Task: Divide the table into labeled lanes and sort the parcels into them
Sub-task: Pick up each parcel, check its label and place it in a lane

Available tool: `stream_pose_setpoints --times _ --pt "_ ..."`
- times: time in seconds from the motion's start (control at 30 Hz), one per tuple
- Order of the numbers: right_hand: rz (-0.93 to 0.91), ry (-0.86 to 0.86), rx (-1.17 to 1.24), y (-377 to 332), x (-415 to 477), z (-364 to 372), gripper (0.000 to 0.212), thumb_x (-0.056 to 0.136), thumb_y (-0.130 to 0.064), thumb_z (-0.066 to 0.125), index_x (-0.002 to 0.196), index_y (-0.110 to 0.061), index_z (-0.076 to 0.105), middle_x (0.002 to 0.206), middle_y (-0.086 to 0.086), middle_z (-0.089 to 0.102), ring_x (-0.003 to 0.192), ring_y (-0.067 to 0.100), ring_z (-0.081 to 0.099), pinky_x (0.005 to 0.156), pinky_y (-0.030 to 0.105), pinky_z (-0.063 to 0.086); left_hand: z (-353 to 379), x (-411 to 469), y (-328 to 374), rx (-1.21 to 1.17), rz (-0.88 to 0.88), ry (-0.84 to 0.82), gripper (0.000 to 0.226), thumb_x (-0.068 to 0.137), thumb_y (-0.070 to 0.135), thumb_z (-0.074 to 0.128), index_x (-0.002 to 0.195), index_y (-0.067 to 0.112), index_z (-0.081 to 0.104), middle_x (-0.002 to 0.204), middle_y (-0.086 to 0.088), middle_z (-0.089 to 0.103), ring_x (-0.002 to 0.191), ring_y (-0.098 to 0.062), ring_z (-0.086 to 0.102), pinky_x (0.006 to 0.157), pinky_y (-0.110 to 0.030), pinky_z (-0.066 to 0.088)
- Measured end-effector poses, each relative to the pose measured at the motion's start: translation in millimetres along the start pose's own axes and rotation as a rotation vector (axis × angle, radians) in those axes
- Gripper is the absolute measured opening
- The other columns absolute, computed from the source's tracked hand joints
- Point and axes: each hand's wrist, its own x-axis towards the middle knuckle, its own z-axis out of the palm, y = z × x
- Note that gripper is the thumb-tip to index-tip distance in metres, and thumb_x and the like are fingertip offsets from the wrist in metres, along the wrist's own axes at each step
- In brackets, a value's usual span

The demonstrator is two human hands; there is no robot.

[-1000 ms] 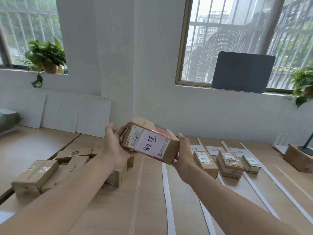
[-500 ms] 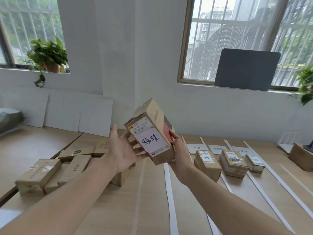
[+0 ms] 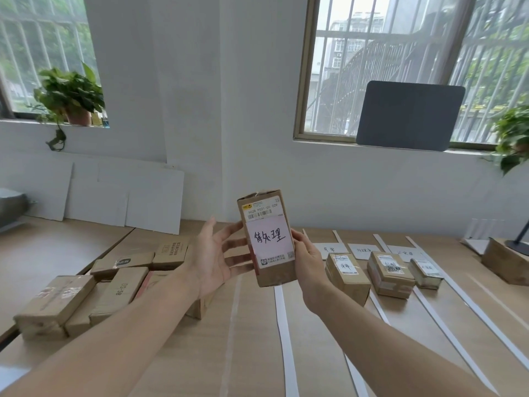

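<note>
I hold a small cardboard parcel (image 3: 267, 239) upright above the table, its white handwritten label facing me. My right hand (image 3: 307, 260) grips its right side, thumb on the front edge. My left hand (image 3: 219, 257) has straight fingers touching the parcel's left side and back. White strips (image 3: 283, 319) divide the wooden table (image 3: 177, 362) into lanes. Three parcels (image 3: 347, 277) (image 3: 390, 273) (image 3: 425, 273) lie in the lanes on the right, each behind a white paper label (image 3: 363, 250). A heap of unsorted parcels (image 3: 114, 287) lies at the left.
White boards (image 3: 126, 196) lean on the wall at the back left. A cardboard box (image 3: 505, 263) and a black stand (image 3: 519, 245) sit at the far right. Potted plants (image 3: 71, 96) stand on the window sills, and a dark panel (image 3: 409, 116) leans in the right window.
The parcel has been turned from lying tilted on its long side to standing upright with the label facing me. My left hand's fingers have opened out beside it.
</note>
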Motion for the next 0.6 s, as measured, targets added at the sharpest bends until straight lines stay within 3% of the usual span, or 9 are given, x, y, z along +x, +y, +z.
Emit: stream_pose_setpoints --times 0.2,0.27,0.4,0.6 --pt "-0.013 0.011 0.047 3 4 -3 0.041 0.114 -0.017 0.032 0.130 -0.035 0.065 0.117 -0.003 0.076 0.093 0.007 0.071 0.056 0.016 0.055 4 7 -3 0.210 0.011 0.001 0.073 0.101 0.070 0.022 0.127 0.022 0.071 0.119 -0.014 0.072 0.111 -0.034 0.067 0.094 -0.050 0.055" --pt "-0.004 0.016 0.052 5 5 -4 0.041 0.113 -0.015 0.032 0.129 -0.034 0.065 0.118 0.000 0.076 0.093 0.009 0.071 0.063 0.023 0.058 6 10 -5 0.260 0.009 0.004 0.072 0.101 0.070 0.022 0.126 0.024 0.071 0.119 -0.013 0.072 0.109 -0.033 0.067 0.092 -0.049 0.054" --pt "0.045 0.025 0.058 11 7 -4 0.034 0.114 -0.022 0.035 0.123 -0.034 0.066 0.113 0.004 0.077 0.098 0.016 0.070 0.091 0.052 0.061 8 15 -8 0.278 -0.024 0.009 0.069 0.101 0.069 0.023 0.126 0.025 0.070 0.118 -0.011 0.072 0.099 -0.031 0.067 0.077 -0.042 0.054" --pt "0.093 0.042 0.072 12 11 -9 0.033 0.114 -0.024 0.033 0.119 -0.032 0.065 0.104 0.001 0.077 0.093 0.017 0.071 0.090 0.050 0.061 8 27 -14 0.276 -0.065 0.005 0.070 0.100 0.071 0.025 0.127 0.025 0.069 0.121 -0.010 0.072 0.101 -0.035 0.069 0.077 -0.044 0.056"
